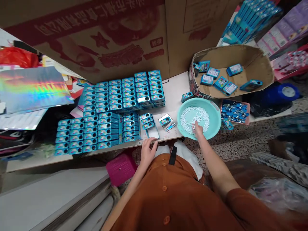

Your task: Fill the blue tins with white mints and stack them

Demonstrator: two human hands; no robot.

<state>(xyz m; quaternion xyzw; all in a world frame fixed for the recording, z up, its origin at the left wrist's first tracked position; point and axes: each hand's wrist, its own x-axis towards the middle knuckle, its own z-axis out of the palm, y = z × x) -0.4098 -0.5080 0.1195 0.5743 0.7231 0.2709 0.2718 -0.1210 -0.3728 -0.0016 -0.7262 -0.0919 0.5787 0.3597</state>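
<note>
My left hand (147, 151) is at the table's front edge, thumb and fingers apart, fingertips by the near end of an open blue tin (153, 132). Whether they touch it, I cannot tell. Just behind stand a few closed blue tins (146, 119). My right hand (197, 131) reaches into a turquoise basin (215, 123) of small white pellets (203, 113). Its fingers are pinched together, with some white pellets at the tips. Between the hands, a blue tin lies on a silvery open tin (166, 121) beside a small blue-and-white piece (170, 127).
Stacked blue tins (108, 128) fill the table's left side, before a large cardboard box (115, 41). Right of centre, a cut-down carton (260, 64) holds several blue boxes. A pink tray (247, 117) of shiny blue pieces adjoins the basin. A magenta stool (121, 168) stands below.
</note>
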